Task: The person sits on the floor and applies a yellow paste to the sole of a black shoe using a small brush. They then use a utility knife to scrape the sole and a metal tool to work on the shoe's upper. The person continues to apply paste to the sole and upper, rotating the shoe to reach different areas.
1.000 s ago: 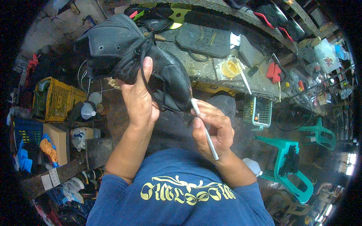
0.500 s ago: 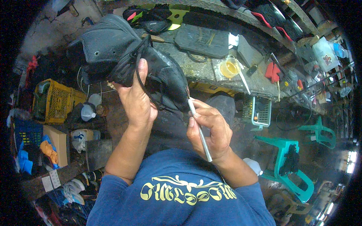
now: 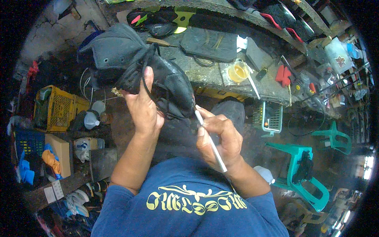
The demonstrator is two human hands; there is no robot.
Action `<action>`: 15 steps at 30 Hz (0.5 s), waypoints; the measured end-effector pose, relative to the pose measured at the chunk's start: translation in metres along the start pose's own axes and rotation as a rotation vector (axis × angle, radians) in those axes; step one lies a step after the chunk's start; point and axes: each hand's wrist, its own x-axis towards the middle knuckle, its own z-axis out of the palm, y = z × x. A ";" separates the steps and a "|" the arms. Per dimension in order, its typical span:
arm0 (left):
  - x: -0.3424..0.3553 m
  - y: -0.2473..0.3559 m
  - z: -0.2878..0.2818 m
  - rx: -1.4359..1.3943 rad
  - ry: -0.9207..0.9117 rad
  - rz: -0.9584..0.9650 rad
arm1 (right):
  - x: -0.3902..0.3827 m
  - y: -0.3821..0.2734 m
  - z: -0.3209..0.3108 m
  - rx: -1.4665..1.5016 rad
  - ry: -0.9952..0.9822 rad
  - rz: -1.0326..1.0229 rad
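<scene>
I hold a black textured high-top shoe (image 3: 176, 86) with dangling laces in my left hand (image 3: 144, 112), thumb pressed along its side. Its toe points down toward the right. My right hand (image 3: 221, 138) is closed round a slim pale rod-like tool (image 3: 218, 158), whose upper end meets the edge of the shoe's toe; the exact tip is too small to make out. Behind the shoe is a worn workbench (image 3: 272, 92) with a wood-handled tool (image 3: 158, 42), a dark flat slab (image 3: 203, 43) and a clear cup of amber liquid (image 3: 237, 72).
A yellow crate (image 3: 59, 116) and cardboard box (image 3: 59, 156) stand at the left. At the right are a pale plastic basket (image 3: 266, 126), a teal stool (image 3: 316, 197) and another teal plastic piece (image 3: 339, 140). A cluttered rack (image 3: 284, 17) runs along the top.
The shoe has shifted slightly downward in the picture. My right hand and the tool have moved a little down and left, the tool staying against the toe edge.
</scene>
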 end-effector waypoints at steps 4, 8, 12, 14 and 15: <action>0.006 0.000 -0.004 -0.009 0.018 0.010 | 0.003 -0.006 -0.011 0.142 0.140 0.109; 0.003 0.001 -0.004 -0.029 0.007 -0.037 | 0.017 0.002 -0.016 -0.277 0.071 -0.002; -0.003 0.002 0.000 -0.010 0.007 -0.026 | 0.027 0.015 -0.002 -0.303 0.062 0.000; -0.005 0.003 0.002 -0.043 -0.014 -0.035 | 0.028 0.019 0.005 -0.285 0.100 -0.034; -0.005 0.004 0.003 -0.058 -0.023 -0.039 | 0.027 0.020 0.008 -0.277 0.109 -0.049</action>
